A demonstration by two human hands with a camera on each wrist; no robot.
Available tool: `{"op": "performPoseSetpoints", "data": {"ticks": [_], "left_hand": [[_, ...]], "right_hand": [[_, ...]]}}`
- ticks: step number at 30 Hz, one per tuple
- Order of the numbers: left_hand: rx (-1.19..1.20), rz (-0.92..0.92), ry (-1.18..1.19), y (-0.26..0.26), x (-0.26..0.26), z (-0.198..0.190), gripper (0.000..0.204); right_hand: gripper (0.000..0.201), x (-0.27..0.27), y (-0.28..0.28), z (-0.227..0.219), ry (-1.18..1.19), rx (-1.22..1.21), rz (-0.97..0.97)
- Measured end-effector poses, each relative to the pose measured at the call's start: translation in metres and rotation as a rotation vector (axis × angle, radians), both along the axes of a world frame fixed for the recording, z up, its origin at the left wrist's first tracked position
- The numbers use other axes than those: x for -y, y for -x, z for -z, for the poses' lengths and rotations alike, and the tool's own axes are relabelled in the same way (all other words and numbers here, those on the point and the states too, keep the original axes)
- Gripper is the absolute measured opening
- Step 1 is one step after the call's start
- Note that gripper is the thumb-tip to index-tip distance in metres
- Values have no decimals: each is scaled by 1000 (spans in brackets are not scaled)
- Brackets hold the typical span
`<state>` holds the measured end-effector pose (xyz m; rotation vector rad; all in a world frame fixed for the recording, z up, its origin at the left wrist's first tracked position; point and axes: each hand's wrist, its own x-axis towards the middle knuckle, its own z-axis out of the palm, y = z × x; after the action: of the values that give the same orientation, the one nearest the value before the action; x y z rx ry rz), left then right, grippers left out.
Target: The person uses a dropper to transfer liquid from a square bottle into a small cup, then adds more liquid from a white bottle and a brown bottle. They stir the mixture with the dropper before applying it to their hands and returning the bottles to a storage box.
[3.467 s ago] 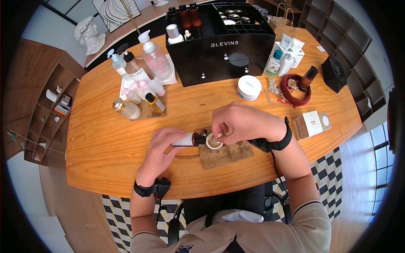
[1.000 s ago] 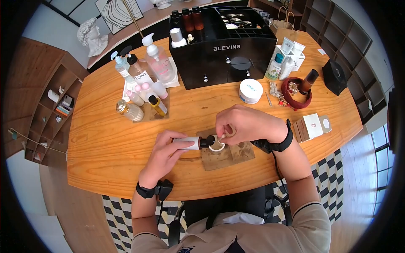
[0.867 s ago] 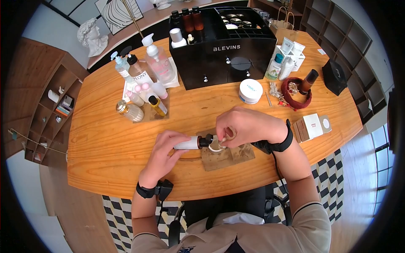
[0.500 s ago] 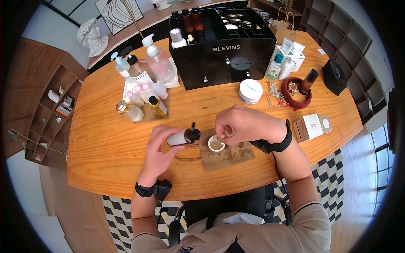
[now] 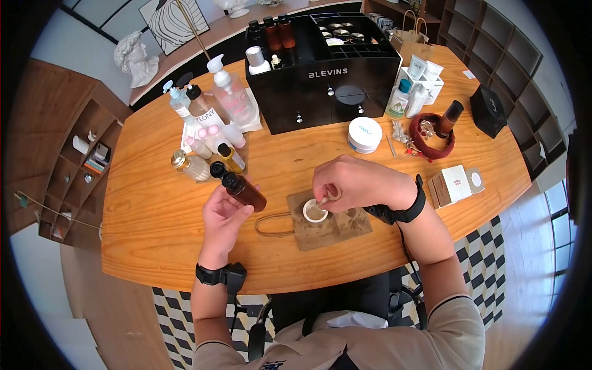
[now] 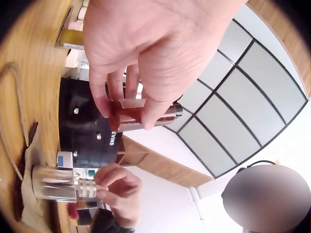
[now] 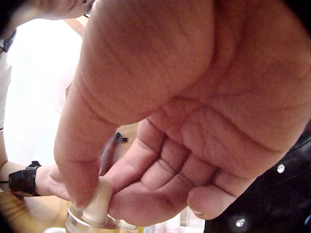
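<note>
My left hand grips a brown bottle, its black flip cap standing open and pointing away from me, to the left of the cup. In the left wrist view, the thumb and fingers wrap the bottle's sides. My right hand pinches a pale stick between thumb and forefinger. Seen from the left wrist, the stick has a ridged part just above the rim of the clear-walled cup. From above, the cup shows a white rim and stands on a stained brown paper bag.
Behind the hands stands a black organizer. Pump bottles and smaller bottles crowd the far left. A white jar, a dark red ring-shaped band and a small box are to the right. The bag's cord handle lies left of the cup.
The left hand has lifted the bottle from the cup's rim and moved it left, turning its cap away from me. The right hand stays at the cup with the stick.
</note>
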<state>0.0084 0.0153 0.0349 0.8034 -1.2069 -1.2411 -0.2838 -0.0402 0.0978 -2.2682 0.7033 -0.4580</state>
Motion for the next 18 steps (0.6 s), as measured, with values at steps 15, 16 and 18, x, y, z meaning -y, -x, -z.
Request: {"op": "performPoseSetpoints", "data": {"ticks": [15,16,18], "left_hand": [[706,-11,266,5,-10,3,74],[793,14,355,6,-10,3,74],[800,12,421,6,-8,5,74]], "right_hand": [[11,0,-2,2,14,7,0],[11,0,-2,2,14,16,-3],[11,0,-2,2,13,25,-6]]}}
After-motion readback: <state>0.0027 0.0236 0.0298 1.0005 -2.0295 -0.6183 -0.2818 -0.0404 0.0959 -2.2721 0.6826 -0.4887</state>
